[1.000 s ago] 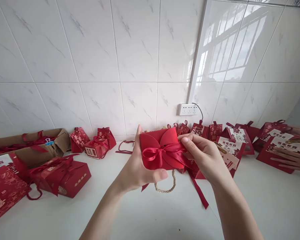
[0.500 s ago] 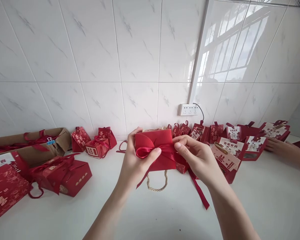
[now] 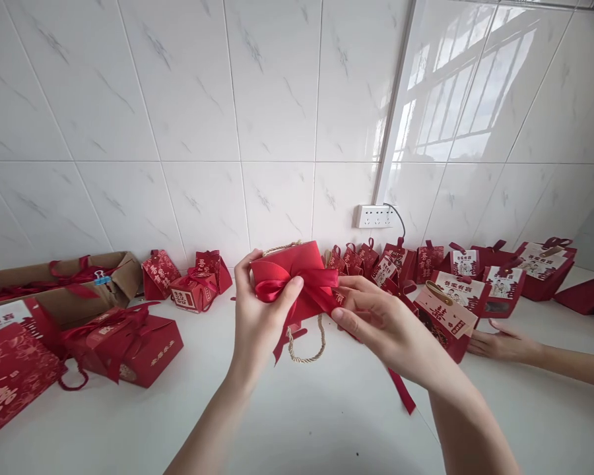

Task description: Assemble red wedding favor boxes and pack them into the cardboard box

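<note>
A small red gift bag (image 3: 304, 254) with gold rope handles (image 3: 311, 360) is held up above the white tabletop, tilted. My left hand (image 3: 263, 323) is closed round its left side, the thumb pressing on the bow's knot. Across the front runs a dark red satin ribbon (image 3: 317, 282), looped into a bow. At the bow's right loop, my right hand (image 3: 381, 324) pinches the ribbon between thumb and fingers. One ribbon tail (image 3: 400, 390) hangs below my right wrist. The back of the bag is hidden.
Left stand a cardboard box (image 3: 116, 290) of ribbon, a red gift box (image 3: 151, 349) and a printed red bag (image 3: 14, 382). Several small red boxes (image 3: 428, 264) line the tiled wall at right. Another person's hand (image 3: 499, 344) rests near a red bag (image 3: 448, 316) there.
The gift bag has moved slightly left and tilted. My right hand has shifted down along the ribbon, and the right loop looks fuller. The other person's hand has moved left and nearer.
</note>
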{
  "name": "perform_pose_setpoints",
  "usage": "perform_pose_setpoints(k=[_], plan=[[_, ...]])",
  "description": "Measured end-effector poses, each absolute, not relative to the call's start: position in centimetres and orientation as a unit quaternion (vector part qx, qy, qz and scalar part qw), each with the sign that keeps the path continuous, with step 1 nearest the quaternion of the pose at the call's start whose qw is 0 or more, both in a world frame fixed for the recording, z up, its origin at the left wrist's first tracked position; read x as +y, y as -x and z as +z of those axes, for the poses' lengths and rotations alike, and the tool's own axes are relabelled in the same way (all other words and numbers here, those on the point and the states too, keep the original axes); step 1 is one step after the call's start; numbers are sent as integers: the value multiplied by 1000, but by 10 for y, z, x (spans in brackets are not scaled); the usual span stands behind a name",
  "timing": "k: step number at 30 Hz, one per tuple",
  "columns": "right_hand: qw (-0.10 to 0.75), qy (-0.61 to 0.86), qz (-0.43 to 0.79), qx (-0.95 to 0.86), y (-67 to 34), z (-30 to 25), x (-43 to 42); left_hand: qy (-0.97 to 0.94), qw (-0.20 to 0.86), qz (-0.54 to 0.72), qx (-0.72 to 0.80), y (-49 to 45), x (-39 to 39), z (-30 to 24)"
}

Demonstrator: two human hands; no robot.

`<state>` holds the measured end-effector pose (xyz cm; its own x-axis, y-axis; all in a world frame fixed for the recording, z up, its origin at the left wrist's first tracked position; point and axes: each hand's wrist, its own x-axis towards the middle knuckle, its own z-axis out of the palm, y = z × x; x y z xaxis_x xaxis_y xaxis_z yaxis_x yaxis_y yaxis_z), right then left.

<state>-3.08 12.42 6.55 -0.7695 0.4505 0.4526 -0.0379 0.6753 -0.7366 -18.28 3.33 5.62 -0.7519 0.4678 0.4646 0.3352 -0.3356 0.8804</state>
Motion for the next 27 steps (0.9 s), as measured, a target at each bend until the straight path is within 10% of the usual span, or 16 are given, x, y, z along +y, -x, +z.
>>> perform_pose_setpoints(k=[11, 27], plan=[[212, 215, 175, -937, 20, 51, 123, -366, 27, 723, 585, 187, 38, 53], [390, 127, 206, -888, 23, 60, 155, -395, 195, 758, 480, 192, 36, 58]])
